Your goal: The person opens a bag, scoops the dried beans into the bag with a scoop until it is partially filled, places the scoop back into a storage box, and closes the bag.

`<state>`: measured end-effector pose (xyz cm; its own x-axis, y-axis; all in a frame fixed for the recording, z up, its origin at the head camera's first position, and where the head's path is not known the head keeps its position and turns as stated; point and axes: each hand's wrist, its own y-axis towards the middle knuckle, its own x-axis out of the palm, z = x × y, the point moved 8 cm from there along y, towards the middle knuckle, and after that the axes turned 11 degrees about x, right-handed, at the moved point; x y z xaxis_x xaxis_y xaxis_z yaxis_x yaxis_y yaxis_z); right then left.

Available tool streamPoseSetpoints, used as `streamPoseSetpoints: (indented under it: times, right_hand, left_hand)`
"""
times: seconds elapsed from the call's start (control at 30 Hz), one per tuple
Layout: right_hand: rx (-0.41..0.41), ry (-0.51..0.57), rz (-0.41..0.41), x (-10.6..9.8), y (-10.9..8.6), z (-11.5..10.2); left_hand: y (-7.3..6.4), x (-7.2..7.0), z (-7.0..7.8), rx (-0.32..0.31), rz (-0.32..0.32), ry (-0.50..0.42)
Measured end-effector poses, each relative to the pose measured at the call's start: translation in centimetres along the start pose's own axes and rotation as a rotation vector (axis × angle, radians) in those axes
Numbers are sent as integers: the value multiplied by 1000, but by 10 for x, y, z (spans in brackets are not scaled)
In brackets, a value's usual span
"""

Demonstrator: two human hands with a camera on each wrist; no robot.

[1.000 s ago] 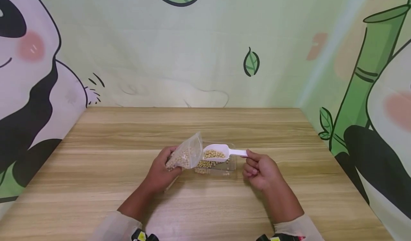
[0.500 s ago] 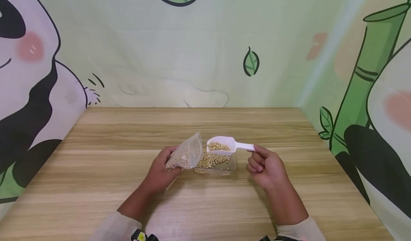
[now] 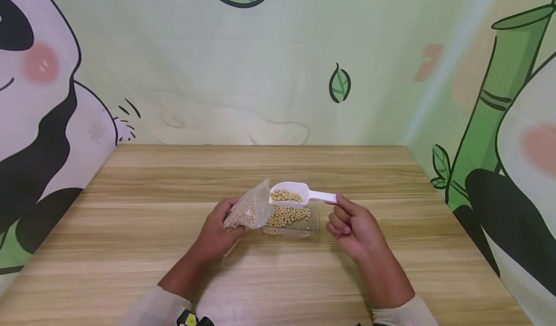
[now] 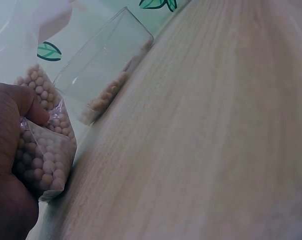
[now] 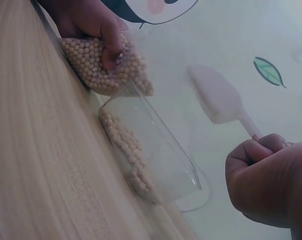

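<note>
My left hand (image 3: 221, 230) grips a clear plastic bag (image 3: 248, 209) partly filled with round, pale yellow beans that look like soybeans; its mouth tilts to the right. In the left wrist view the thumb presses into the bag (image 4: 45, 155). My right hand (image 3: 357, 229) pinches the handle end of a white scoop (image 3: 290, 193), which carries a load of beans. The scoop's front edge overlaps the bag's mouth in the head view. Below the scoop, a clear rectangular box (image 3: 313, 221) stands on the table, with beans (image 3: 288, 215) spread over its floor, mostly toward the left.
The wood-grain table (image 3: 278, 278) extends around the box to a back wall (image 3: 182, 75) printed with leaves and pandas. In the right wrist view the box (image 5: 163, 145) stands close against the bag's lower right side.
The right hand raised the bean-filled scoop away from the box and slightly right, then brought it back left to the bag's mouth. The left hand and bag have barely moved.
</note>
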<state>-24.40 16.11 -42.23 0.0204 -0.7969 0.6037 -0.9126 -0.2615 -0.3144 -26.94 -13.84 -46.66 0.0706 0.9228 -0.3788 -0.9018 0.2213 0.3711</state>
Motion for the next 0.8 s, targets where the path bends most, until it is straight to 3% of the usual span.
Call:
streamPoseSetpoints:
  times: [0.37,0.8]
  right_hand:
    - [-30,-34,-68,7,-1,4]
    - [-117,-234,-180,27,-3,14]
  left_hand:
    - [1,0,-1,2,-7,-3]
    - [1,0,1,11,-5,4]
